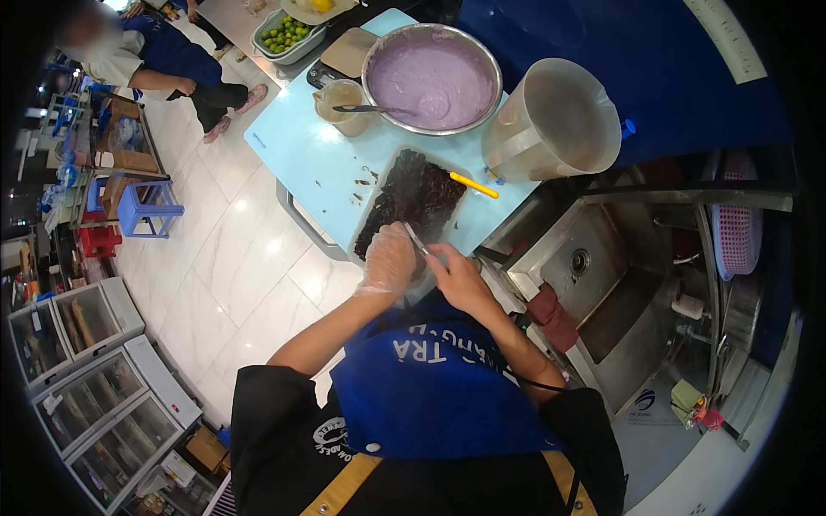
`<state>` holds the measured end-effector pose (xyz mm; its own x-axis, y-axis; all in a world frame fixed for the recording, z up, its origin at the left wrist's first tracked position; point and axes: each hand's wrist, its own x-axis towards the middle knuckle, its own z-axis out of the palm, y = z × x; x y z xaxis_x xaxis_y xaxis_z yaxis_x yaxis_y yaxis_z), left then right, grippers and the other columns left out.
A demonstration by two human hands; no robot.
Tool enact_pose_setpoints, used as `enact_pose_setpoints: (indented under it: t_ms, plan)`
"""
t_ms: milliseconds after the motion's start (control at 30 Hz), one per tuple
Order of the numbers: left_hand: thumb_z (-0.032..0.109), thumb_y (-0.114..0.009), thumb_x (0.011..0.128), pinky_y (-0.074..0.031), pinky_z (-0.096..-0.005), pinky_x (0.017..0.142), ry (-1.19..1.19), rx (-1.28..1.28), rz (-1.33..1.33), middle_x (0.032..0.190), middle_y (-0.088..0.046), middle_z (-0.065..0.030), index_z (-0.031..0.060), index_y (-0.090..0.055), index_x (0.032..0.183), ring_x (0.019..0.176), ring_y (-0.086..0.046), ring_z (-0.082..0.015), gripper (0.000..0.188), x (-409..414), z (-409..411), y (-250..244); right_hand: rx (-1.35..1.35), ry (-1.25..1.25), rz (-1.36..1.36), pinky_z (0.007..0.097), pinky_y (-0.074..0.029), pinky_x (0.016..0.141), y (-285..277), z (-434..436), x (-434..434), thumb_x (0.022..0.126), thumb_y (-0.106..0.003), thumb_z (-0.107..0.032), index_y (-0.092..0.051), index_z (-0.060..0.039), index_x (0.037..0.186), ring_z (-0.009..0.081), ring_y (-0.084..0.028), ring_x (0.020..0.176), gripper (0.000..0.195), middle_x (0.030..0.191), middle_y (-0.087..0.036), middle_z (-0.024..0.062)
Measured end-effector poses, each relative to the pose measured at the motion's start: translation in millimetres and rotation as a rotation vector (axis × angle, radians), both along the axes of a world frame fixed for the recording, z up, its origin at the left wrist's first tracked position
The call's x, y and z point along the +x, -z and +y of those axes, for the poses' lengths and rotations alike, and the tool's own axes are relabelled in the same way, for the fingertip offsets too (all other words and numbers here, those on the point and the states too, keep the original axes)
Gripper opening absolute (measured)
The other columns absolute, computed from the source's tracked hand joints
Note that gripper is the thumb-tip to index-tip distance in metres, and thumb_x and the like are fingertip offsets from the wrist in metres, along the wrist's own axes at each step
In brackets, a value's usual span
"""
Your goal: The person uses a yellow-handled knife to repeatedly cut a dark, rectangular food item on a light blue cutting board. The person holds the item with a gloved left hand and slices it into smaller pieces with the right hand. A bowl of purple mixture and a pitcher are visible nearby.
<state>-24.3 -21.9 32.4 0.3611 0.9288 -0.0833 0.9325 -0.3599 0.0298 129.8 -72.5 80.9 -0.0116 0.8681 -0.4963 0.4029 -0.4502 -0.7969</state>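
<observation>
A rectangular plastic container (466,205) holding a dark brown, sticky mass (413,184) lies on a pale blue board (290,142). My left hand (389,258), in a clear plastic glove, is over the container's near end, its fingertips at the dark mass. My bare right hand (457,274) holds a slim utensil with a light metallic part (416,237); its tip is close to my gloved fingers, and whether it is a knife I cannot tell. A yellow handle (474,185) crosses the container's right rim. Beyond stands a steel bowl (497,77) of purple batter-like mixture with a spatula (368,109) in it.
A small plastic jug (348,122) and a kitchen scale (322,74) stand beside the bowl. A large plastic pitcher (555,129) is at the board's right. A basket of green citrus fruit (284,35) sits behind. A steel sink (581,258) is at right; another person (174,51) stands at upper left.
</observation>
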Motion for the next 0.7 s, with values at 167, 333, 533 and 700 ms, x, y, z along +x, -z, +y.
enact_pose_setpoints:
  t_ms: [167, 333, 533, 700]
  plan:
    - [0.012, -0.057, 0.094, -0.058, -0.0355, 0.066, -0.11, -0.041, -0.109, 0.082, -0.064, -0.0125, 0.0043, -0.055, 0.096, 0.075, -0.07, -0.0273, 0.008, 5.3, -3.9, 8.6, -0.025, -0.043, -0.025, 0.0455, -0.053, 0.09, 7.1, 9.6, 5.5, 0.105, -0.058, -0.029, -0.063, 0.0008, 0.126, 0.0444, -0.069, 0.106, 0.037, 0.11, -0.072, 0.0269]
    - [0.012, -0.057, 0.095, -0.059, -0.0389, 0.066, -0.168, -0.07, -0.186, 0.08, -0.066, -0.0151, 0.0048, -0.054, 0.095, 0.077, -0.072, -0.0309, 0.008, 4.2, -7.3, 9.3, 0.037, -0.048, 0.002, 0.0404, -0.051, 0.08, 28.3, 8.5, 16.1, 0.104, -0.06, -0.029, -0.063, 0.0003, 0.129, 0.0346, -0.067, 0.093, 0.038, 0.1, -0.07, 0.0199]
    - [0.012, -0.056, 0.096, -0.06, -0.0424, 0.067, -0.136, -0.104, -0.225, 0.078, -0.066, -0.0147, 0.0043, -0.053, 0.095, 0.074, -0.072, -0.0337, 0.009, -0.8, -8.3, 8.4, -0.056, 0.077, 0.217, 0.0253, -0.039, 0.047, 56.5, 8.3, 29.9, 0.106, -0.06, -0.033, -0.062, -0.0028, 0.133, 0.0091, -0.053, 0.053, 0.04, 0.073, -0.061, 0.0043]
    - [0.016, -0.058, 0.096, -0.059, -0.0454, 0.081, -0.144, -0.272, -0.374, 0.097, -0.068, -0.02, 0.0013, -0.058, 0.117, 0.092, -0.072, -0.0384, 0.025, -16.9, -11.4, -0.8, -0.396, 0.258, 0.597, 0.0228, -0.028, 0.041, 30.4, 26.5, 52.9, 0.107, -0.058, -0.034, -0.059, -0.0044, 0.135, 0.0067, -0.039, 0.045, 0.04, 0.073, -0.056, 0.004]
